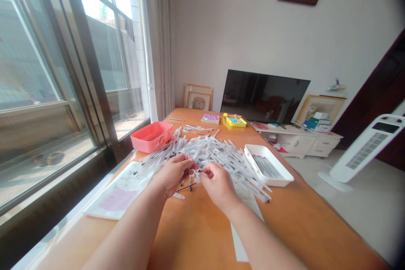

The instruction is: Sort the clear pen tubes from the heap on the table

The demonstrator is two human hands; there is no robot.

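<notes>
Both of my hands are close together over the near edge of a heap of clear pens [209, 147] with black tips. My left hand [177, 173] is closed, its thumb and fingers curled round something dark, mostly hidden. Facing it, my right hand [218, 183] pinches a small black pen part [200, 171] between thumb and fingertips. Just below the hands, a thin black refill [186, 187] lies on the table. To the right, a white tray [284, 177] contains several pens laid side by side.
A pink plastic basket [147, 143] stands left of the heap. An open notebook [117, 198] lies at the table's left edge, and white paper [242, 244] is under my right forearm. A yellow box [236, 122] and a colourful booklet [210, 119] are at the far end.
</notes>
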